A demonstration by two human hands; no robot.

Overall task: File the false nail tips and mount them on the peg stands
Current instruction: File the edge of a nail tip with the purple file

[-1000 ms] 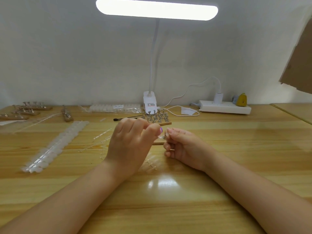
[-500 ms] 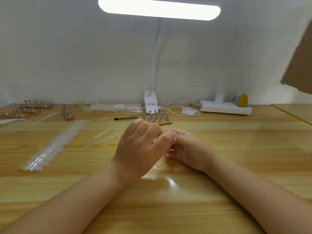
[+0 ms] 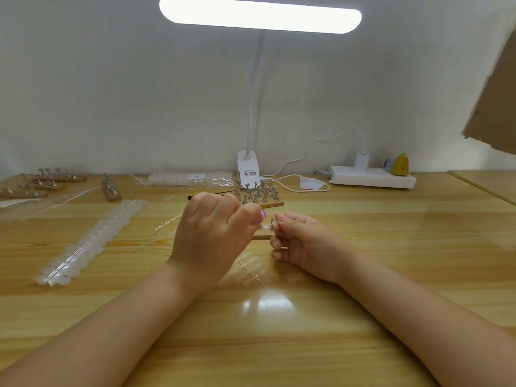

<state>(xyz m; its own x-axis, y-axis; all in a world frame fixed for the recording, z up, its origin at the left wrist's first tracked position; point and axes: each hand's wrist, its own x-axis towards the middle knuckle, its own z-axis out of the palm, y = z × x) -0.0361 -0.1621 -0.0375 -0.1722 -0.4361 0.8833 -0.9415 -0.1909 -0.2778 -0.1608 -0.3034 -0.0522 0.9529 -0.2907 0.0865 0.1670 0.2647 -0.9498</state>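
Looking down: our left hand and right hand pinch a tiny nail tip together.
Where: just over a peg stand on the counter.
Feel: we think light, bendy, slippery; hold its edges.

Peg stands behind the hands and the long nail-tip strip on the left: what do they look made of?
Peg stands: likely dull silvery metal pegs, grey sheen, on a matte brown base, probably wood. Nail-tip strip: seemingly translucent glossy plastic, milky, with lamp glints.
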